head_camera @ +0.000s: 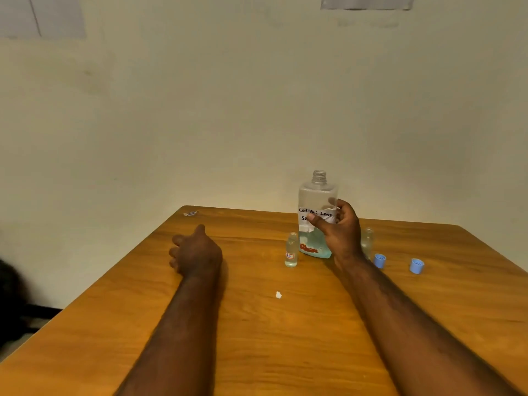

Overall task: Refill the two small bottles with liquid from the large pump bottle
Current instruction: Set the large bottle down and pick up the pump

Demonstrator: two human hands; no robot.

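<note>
The large clear bottle stands upright on the wooden table with its neck uncapped and no pump on it; pale blue liquid fills its lower part. My right hand is wrapped around its middle, over a handwritten white label. One small clear bottle stands uncapped just left of it. The second small bottle stands right of it, partly hidden by my right hand. My left hand rests on the table to the left with its fingers curled, holding nothing I can see.
Two blue caps lie on the table right of the bottles. A small white scrap lies mid-table, and a small wrapper sits at the far left corner. A wall rises right behind the table.
</note>
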